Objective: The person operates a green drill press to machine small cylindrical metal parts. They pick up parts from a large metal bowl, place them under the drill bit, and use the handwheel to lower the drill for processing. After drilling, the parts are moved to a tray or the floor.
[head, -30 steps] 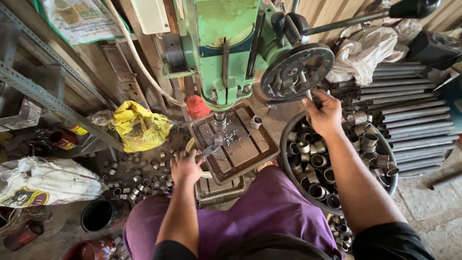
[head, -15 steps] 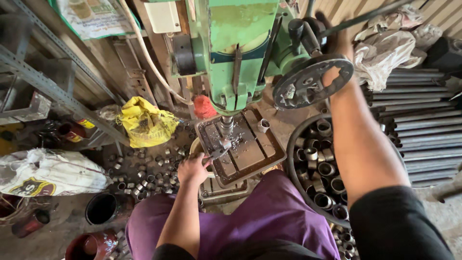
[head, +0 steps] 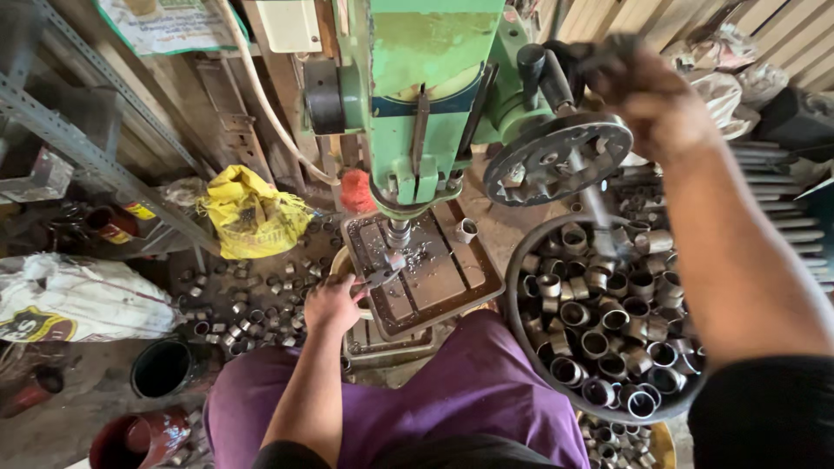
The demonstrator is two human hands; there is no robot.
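A green drill press (head: pixel 430 78) stands in front of me, its spindle (head: pixel 398 233) over a rusty metal table (head: pixel 452 278). My left hand (head: pixel 330 302) grips the handle of a clamp tool (head: pixel 380 276) that holds a small metal ring under the spindle. My right hand (head: pixel 651 91) is raised at the upper right, closed around a black feed lever (head: pixel 543 74) beside the round hub wheel (head: pixel 556 158). One loose metal ring (head: pixel 466 229) sits on the table's far side.
A round black tub (head: pixel 543 347) full of several short metal rings sits at my right knee. More rings litter the floor (head: pixel 243 304) on the left. A yellow bag (head: pixel 252 213), a white sack (head: pixel 78 300) and a black pot (head: pixel 163 367) lie left; metal rods (head: pixel 782 191) lie right.
My right hand has swung the feed lever up from beside the tub to the top right. The left hand has stayed on the clamp tool at the table.
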